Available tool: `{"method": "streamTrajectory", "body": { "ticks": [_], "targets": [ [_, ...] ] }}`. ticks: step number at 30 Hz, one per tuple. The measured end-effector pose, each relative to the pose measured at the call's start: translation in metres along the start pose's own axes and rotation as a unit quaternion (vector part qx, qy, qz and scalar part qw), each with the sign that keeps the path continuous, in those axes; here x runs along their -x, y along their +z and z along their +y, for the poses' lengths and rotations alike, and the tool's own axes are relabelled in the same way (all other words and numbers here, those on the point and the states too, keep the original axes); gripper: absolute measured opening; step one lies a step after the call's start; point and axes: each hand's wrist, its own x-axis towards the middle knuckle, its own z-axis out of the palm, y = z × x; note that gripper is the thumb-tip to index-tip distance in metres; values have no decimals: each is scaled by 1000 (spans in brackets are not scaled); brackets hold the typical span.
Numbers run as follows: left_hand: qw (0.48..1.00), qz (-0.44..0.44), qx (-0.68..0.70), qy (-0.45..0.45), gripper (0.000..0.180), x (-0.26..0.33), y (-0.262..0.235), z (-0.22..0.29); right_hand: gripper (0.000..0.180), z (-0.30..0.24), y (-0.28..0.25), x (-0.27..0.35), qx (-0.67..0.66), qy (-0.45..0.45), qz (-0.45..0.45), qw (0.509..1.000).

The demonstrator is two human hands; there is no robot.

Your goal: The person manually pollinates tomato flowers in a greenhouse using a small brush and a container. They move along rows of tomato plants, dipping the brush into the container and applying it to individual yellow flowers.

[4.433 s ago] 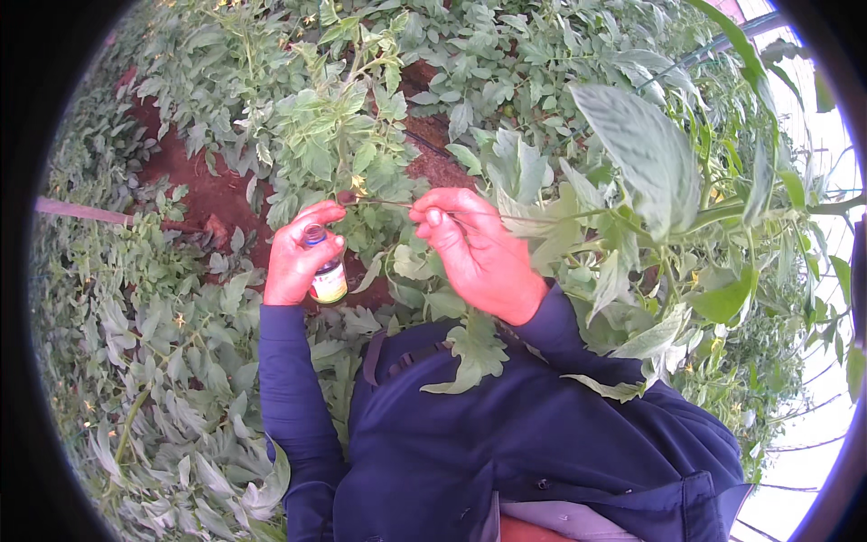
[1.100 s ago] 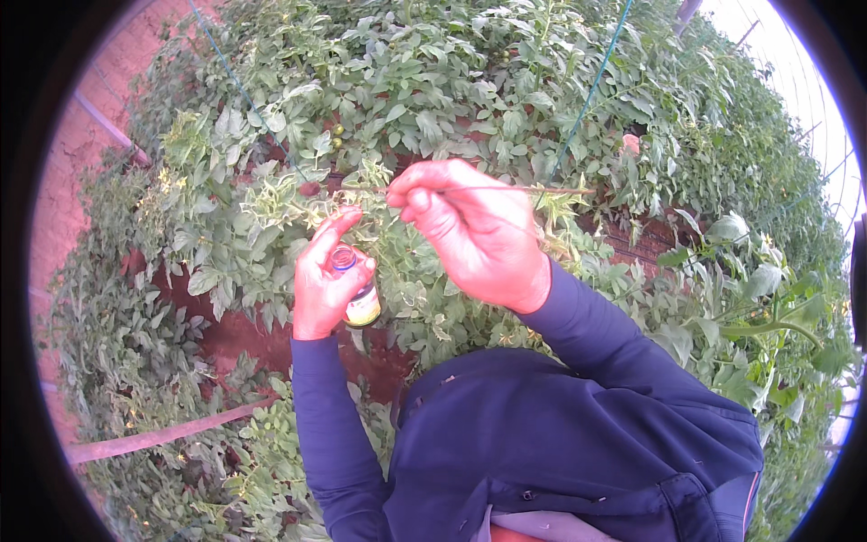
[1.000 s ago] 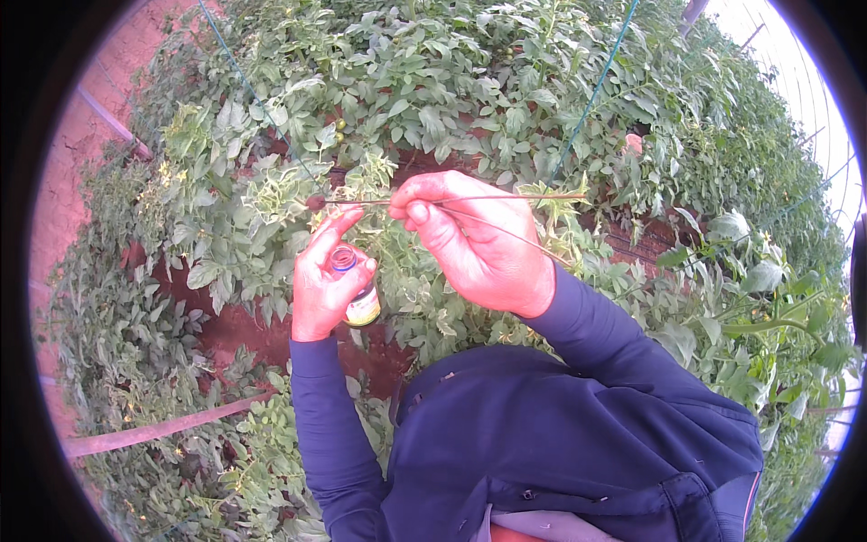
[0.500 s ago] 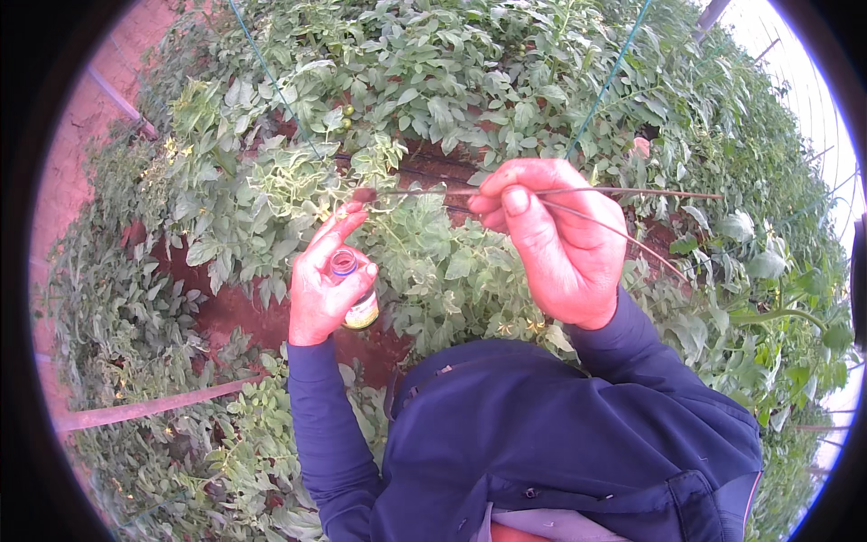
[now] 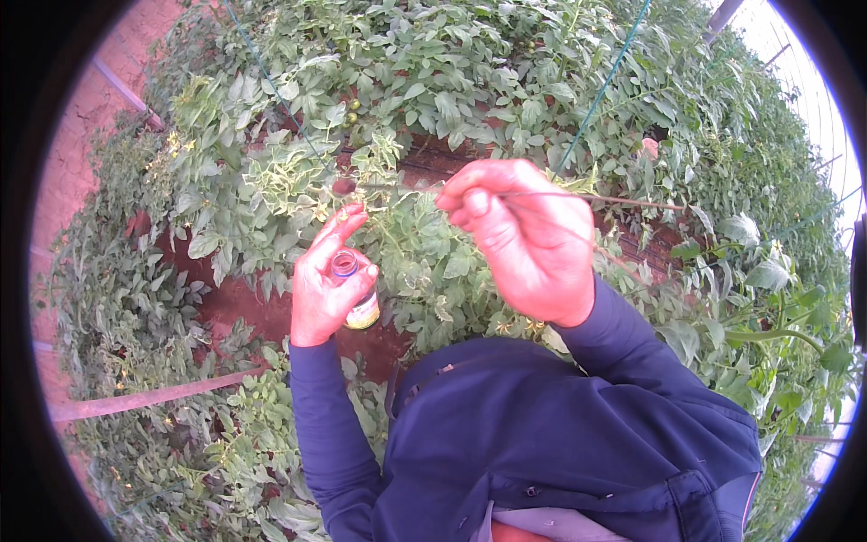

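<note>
My left hand (image 5: 313, 291) is closed around a small open glass bottle (image 5: 363, 313) with a yellowish label and a bluish rim. Its mouth faces up between thumb and fingers. In a pinch, my right hand (image 5: 531, 242) grips a thin dark stick (image 5: 637, 200) that runs across the view. At its left end is a dark reddish-brown tip (image 5: 344, 186), just above my left fingertips and in front of pale leaves. A second thin rod, blurred, slants down to the right from behind my right hand.
Leafy tomato plants (image 5: 452, 72) surround me, with small green tomatoes (image 5: 353, 112) and yellow flowers. Green strings (image 5: 603, 86) run up through them. A pinkish pole (image 5: 163, 397) juts in at the lower left. Reddish soil (image 5: 248, 312) shows between the plants.
My right hand has moved left with the stick, so the dark tip now sits farther left and slightly higher. My left hand and the bottle have hardly moved.
</note>
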Motion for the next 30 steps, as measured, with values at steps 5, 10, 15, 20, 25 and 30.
{"method": "streamTrajectory", "body": {
  "ticks": [5,10,15,20,25,30],
  "targets": [
    [998,-29,-61,4,66,2,-1,0,12,4,-3,6,28,13,-25,999],
    [997,-21,-75,7,63,6,-3,0,11,1,-17,5,33,4,28,999],
    [998,0,-59,-3,62,13,-8,-3,12,-12,-33,5,33,10,28,999],
    [994,92,15,-58,60,24,-33,-11,14,-1,-23,9,-68,-22,3,997],
    [978,197,58,-44,71,19,-91,-7,12,9,-5,1,-29,-35,-85,995],
    [970,231,76,-16,74,-6,-166,-15,12,9,33,-7,-30,-29,-69,997]
  ]
}}
